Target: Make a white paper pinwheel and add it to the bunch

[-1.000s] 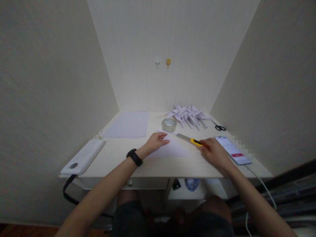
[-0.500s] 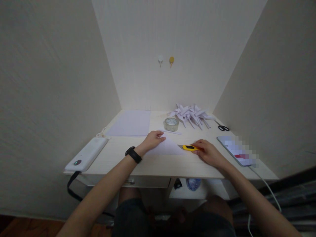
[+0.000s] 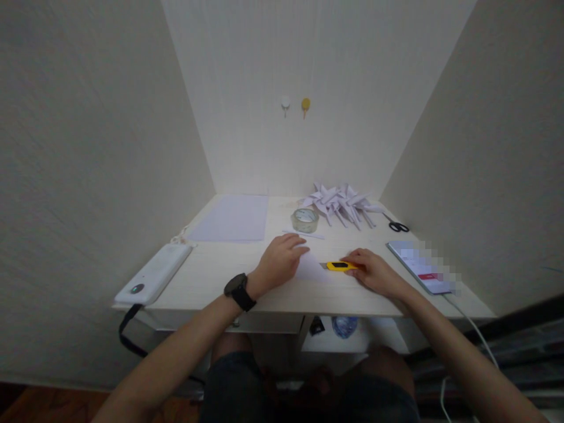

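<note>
My right hand [image 3: 372,271] grips a yellow utility knife [image 3: 340,266] that lies low over the desk, its blade end pointing left. My left hand [image 3: 278,262] rests palm down on a white sheet of paper [image 3: 312,269], fingers spread and flat, just left of the knife tip. A narrow paper strip [image 3: 304,234] lies beyond my left hand. A black band sits on my left wrist.
On the pale desk [image 3: 211,276]: a stack of white sheets [image 3: 233,218] at back left, a tape roll [image 3: 304,220], folded paper shapes [image 3: 341,204], black scissors [image 3: 396,225], a phone [image 3: 423,267] with a cable at right, a white power bank [image 3: 154,273] at left.
My right hand drew the knife back toward me and left, and its long blade no longer shows. My left hand shifted right and flattened on the sheet. The camera view rose slightly.
</note>
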The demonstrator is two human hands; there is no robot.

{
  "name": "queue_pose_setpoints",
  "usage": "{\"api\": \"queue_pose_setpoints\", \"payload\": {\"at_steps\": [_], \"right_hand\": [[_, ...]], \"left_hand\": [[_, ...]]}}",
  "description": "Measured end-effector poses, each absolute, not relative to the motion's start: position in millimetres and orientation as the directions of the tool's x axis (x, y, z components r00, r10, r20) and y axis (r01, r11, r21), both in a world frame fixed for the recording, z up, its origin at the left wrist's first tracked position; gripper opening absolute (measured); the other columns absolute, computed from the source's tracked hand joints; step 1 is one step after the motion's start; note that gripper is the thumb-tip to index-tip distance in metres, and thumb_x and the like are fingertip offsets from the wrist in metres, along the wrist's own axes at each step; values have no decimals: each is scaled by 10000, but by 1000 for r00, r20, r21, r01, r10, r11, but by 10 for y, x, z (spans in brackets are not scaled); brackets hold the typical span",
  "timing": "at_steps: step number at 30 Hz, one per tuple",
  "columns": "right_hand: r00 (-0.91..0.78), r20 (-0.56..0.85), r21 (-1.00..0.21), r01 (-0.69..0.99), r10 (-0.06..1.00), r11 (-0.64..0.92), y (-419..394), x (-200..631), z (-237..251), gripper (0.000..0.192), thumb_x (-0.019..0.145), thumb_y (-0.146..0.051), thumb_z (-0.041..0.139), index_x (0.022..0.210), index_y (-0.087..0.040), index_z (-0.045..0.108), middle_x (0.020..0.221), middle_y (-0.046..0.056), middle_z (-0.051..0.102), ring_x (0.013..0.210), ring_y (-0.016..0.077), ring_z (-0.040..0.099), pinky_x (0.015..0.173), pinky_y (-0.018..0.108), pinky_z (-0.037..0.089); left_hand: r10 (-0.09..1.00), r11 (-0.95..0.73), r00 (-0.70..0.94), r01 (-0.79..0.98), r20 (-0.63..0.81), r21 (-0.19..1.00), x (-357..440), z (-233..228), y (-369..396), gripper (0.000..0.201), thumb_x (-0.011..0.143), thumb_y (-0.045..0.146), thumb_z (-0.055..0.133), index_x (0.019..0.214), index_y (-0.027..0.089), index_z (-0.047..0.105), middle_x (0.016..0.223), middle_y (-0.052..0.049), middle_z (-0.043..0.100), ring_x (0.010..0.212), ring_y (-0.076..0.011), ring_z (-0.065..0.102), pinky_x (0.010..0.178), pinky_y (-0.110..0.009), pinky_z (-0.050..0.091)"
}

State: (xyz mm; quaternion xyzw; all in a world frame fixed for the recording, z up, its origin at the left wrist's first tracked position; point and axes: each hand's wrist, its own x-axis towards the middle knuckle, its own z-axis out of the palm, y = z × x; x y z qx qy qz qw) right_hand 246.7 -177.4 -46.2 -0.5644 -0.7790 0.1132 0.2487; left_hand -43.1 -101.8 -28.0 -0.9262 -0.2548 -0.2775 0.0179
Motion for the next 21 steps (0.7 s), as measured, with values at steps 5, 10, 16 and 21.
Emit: {"api": "queue_pose_setpoints", "payload": {"at_steps": [5, 10, 16, 21], "right_hand": [[-247, 257, -462, 817, 934, 344, -1777, 2456, -455, 338, 820, -171, 599, 1134, -195, 724, 1034, 114, 678, 968, 251, 603, 909, 406, 477], [-255, 300, -473, 797, 919, 375, -1762, 2467, -511, 320, 832, -188, 601, 1126, -209, 725, 1013, 104, 674, 947, 244, 601, 895, 414, 479], [-259, 329, -464, 793, 908, 395, -1756, 2420, -544, 307, 832, -277, 655, 1127, -224, 721, 1026, 99, 662, 959, 249, 599, 891, 405, 479], [-244, 289, -486, 796, 926, 361, -1755, 2388, -530, 321, 833, -201, 611, 1135, -212, 719, 1030, 99, 660, 956, 244, 602, 886, 398, 480]], "left_hand": [[334, -905, 817, 417, 470, -81, -410, -319, -1168, 355, 831, 129, 535, 1155, 163, 675, 1395, -112, 564, 1446, -347, 288, 1187, -629, 161], [271, -948, 833, 319, 482, -18, -372, -268, -1285, 443, 890, 126, 440, 1309, 168, 579, 1344, -107, 608, 1389, -269, 413, 1182, -535, 274], [274, -961, 920, 270, 280, 52, -380, -339, -1330, 567, 953, 498, 457, 1424, 181, 469, 1483, -162, 466, 1441, -330, 316, 1182, -580, 176], [327, -945, 922, 317, 205, 80, -477, -356, -1233, 565, 986, 505, 380, 1484, 238, 384, 1558, -141, 358, 1456, -317, 287, 1166, -549, 216]]}}
